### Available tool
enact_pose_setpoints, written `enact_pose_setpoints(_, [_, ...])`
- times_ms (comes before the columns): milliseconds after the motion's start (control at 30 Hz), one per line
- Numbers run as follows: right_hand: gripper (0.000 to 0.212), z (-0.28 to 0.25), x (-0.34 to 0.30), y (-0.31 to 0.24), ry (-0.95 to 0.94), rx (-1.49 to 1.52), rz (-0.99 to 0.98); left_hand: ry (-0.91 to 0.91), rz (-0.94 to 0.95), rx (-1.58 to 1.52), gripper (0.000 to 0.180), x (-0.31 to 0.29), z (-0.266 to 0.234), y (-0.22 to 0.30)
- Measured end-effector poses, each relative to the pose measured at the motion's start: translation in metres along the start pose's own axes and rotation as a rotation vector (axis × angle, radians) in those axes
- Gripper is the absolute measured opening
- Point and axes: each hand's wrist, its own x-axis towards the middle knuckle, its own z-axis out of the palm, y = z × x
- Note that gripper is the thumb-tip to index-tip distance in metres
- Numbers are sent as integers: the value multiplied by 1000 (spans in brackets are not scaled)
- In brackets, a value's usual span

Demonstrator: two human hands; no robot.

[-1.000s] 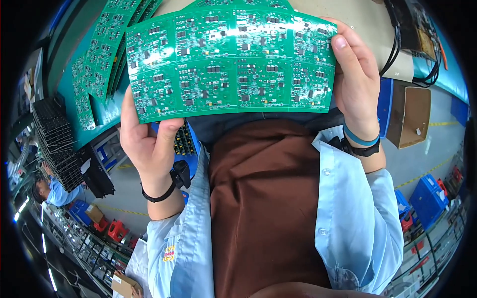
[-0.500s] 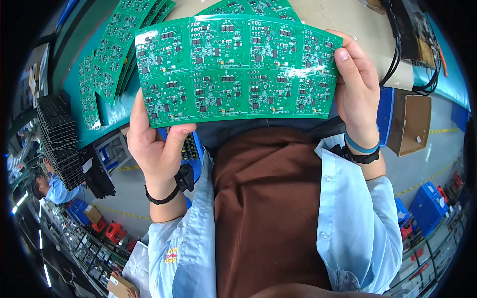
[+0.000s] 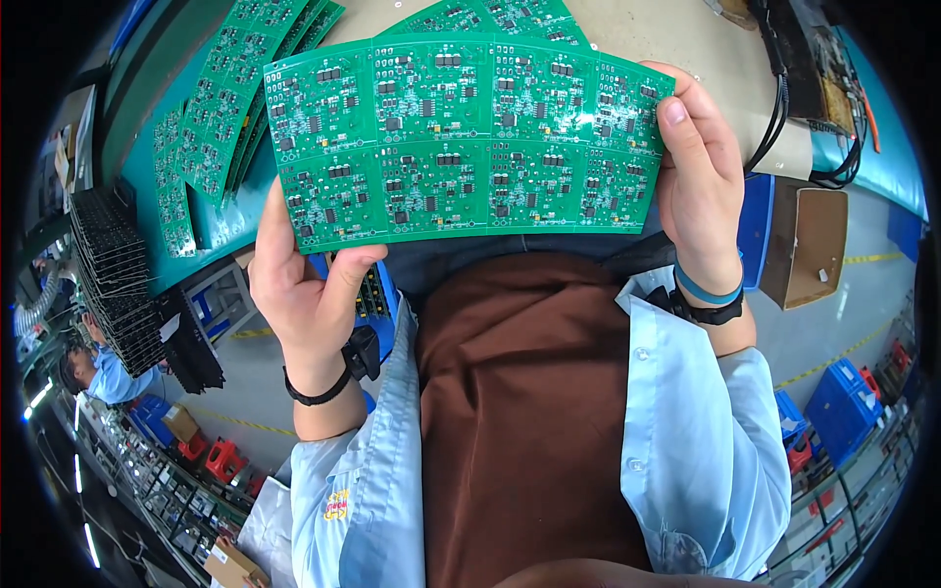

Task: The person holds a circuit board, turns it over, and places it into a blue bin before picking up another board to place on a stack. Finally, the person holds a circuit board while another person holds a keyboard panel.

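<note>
A green circuit board panel (image 3: 436, 147), made up of several repeated sections with small components, is held up in front of me. My left hand (image 3: 309, 284) grips its lower left corner, thumb along the bottom edge and fingers going behind. At the upper right edge my right hand (image 3: 701, 162) pinches it, thumb on the front face; its other fingers are partly hidden behind the panel. More populated green panels (image 3: 221, 98) lie overlapped to the left, and another green panel (image 3: 534, 20) shows on the bench past the held one.
The beige bench top (image 3: 657, 29) spans the far side. A black rack of stacked boards (image 3: 108, 274) stands at left. Dark cables (image 3: 779, 118) hang at the far right, above an open cardboard box (image 3: 809, 245). Another person (image 3: 113, 372) is at the far left.
The panel has tilted slightly in my hands, and the bright glare on its face has shrunk. Both hands keep the same hold.
</note>
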Motion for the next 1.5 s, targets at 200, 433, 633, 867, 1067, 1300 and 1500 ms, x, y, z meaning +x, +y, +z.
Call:
enact_pose_setpoints(200, [30, 0, 0, 2, 1, -16, -17, -9, -2, -45, 76, 2, 1, 1])
enact_pose_setpoints(433, [29, -1, 0, 1, -5, -8, -16, -26, -3, -20, 74, 3, 1, 1])
enact_pose_setpoints(633, [29, 1, 0, 1, -6, -25, -44, -21, -31, -19, 75, 2, 0, 1])
enact_pose_setpoints(867, [30, -6, -1, 2, -39, 27, -13, -23, 14, 10, 77, 2, -2, 3])
enact_pose_setpoints(1067, [31, -6, -4, 3, -43, -11, -8, -31, 24, 0, 76, 0, -4, 4])
enact_pose_setpoints(1300, [26, 1, -4, -1, 7, -6, -14, -33, 10, -2, 75, -2, -3, 5])
enact_pose_setpoints(1500, [31, -4, -4, 0, -63, -53, -39, -12, 84, 109, 74, 0, -5, 3])
